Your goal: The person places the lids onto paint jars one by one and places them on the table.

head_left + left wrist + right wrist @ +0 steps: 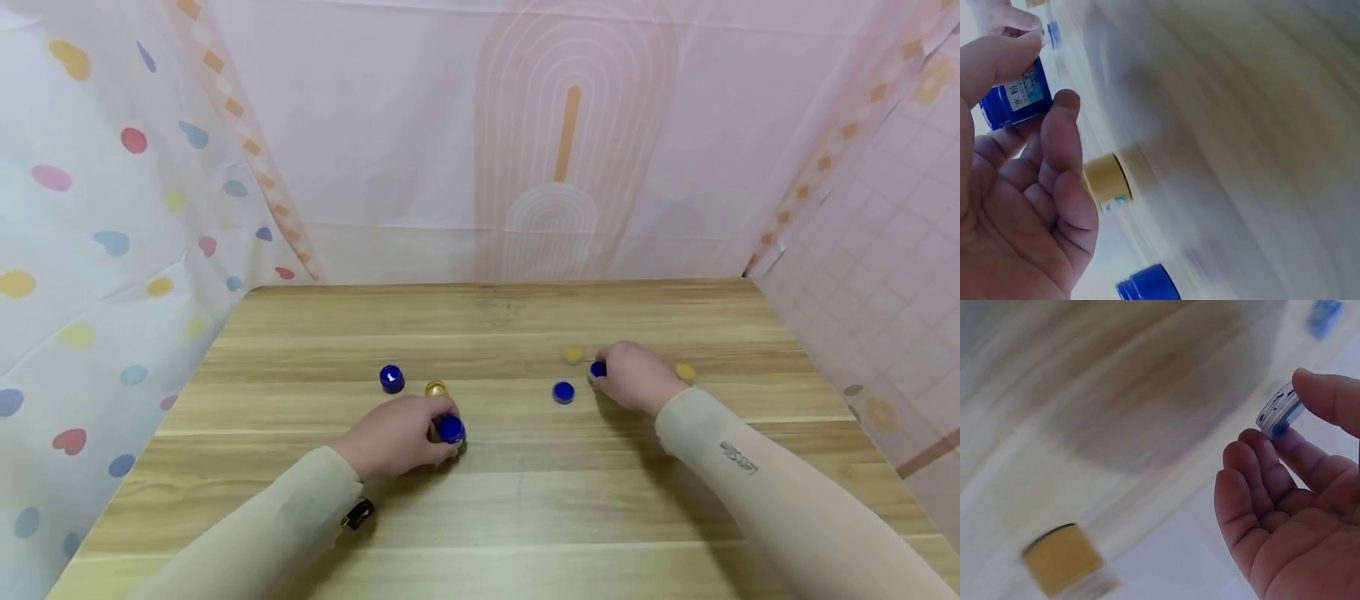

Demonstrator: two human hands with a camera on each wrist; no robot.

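My left hand (401, 435) grips a small blue paint jar (1025, 94) with a printed label between thumb and fingers; its top shows blue in the head view. My right hand (641, 377) pinches a clear, ridged lid (1280, 411) with blue paint on it, a little above the table. Just beyond the left hand stand a yellow paint jar (1108, 180), partly hidden in the head view, and a second blue jar (392, 379). Near the right fingertips lie a blue disc-shaped lid (563, 392) and a pale yellow one (572, 356).
Behind the right wrist is another yellow item (685, 372), seen as a yellow jar-like piece (1063, 559) in the right wrist view. The wood-grain table (517, 517) ends at a patterned cloth (390, 167) at the back and sides.
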